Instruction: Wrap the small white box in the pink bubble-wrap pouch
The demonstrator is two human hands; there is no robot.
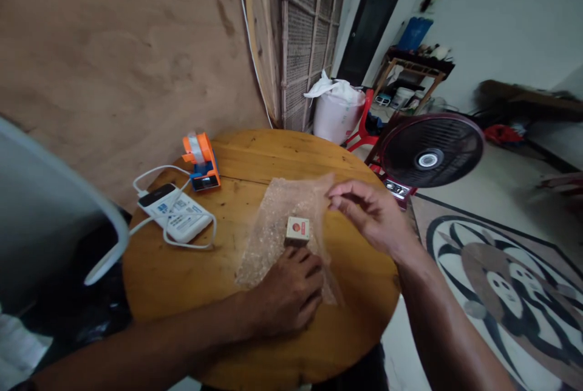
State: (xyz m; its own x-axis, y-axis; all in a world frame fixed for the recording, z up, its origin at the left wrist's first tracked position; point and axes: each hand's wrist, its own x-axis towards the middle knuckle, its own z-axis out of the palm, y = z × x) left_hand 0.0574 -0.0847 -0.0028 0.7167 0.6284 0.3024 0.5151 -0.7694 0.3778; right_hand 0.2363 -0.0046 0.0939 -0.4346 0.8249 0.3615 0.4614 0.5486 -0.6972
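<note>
A sheet of bubble wrap [264,233] lies flat on the round wooden table [255,157]. On it sits a small box [298,228] with a red mark on its pale top. My left hand [291,288] rests on the wrap just in front of the box, fingers curled and touching or close to its near side; what they grip, if anything, is hidden. To the right, my right hand [368,212] pinches the lifted upper right corner of the wrap between thumb and forefinger.
An orange and blue tape dispenser [203,163] stands at the table's back left. Beside it lies a white power bank [182,218] with a looped cable. A dark fan [428,157] is beyond the right edge. A pale cable arcs in at far left.
</note>
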